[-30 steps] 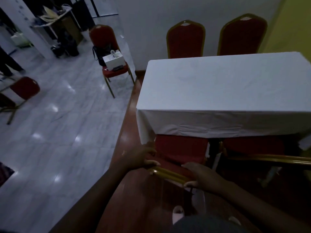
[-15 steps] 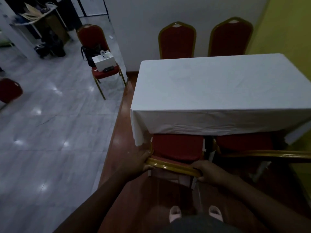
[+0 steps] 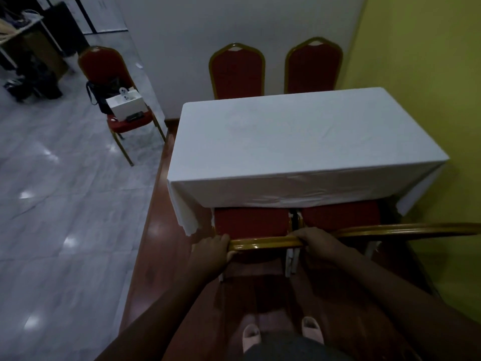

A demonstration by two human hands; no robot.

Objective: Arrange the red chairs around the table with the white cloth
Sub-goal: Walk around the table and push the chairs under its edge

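Note:
A table with a white cloth (image 3: 299, 142) stands against the yellow wall. Just below me a red chair (image 3: 251, 222) with a gold frame has its seat partly under the table's near edge. My left hand (image 3: 209, 250) grips the left end of its gold top rail, and my right hand (image 3: 316, 239) grips the right end. A second red chair (image 3: 341, 214) sits beside it on the right, seat also partly under the cloth. Two more red chairs (image 3: 236, 71) (image 3: 312, 67) stand upright at the far side.
Another red chair (image 3: 109, 71) stands off to the left on the grey tiled floor, holding a white box (image 3: 125, 102) and a dark bag. A white wall rises behind the table. A brown wooden floor strip (image 3: 153, 230) runs along the table's left. My feet show below.
The chair I hold has slid forward, its seat further under the cloth and now square to the table. Both hands have closed on its top rail.

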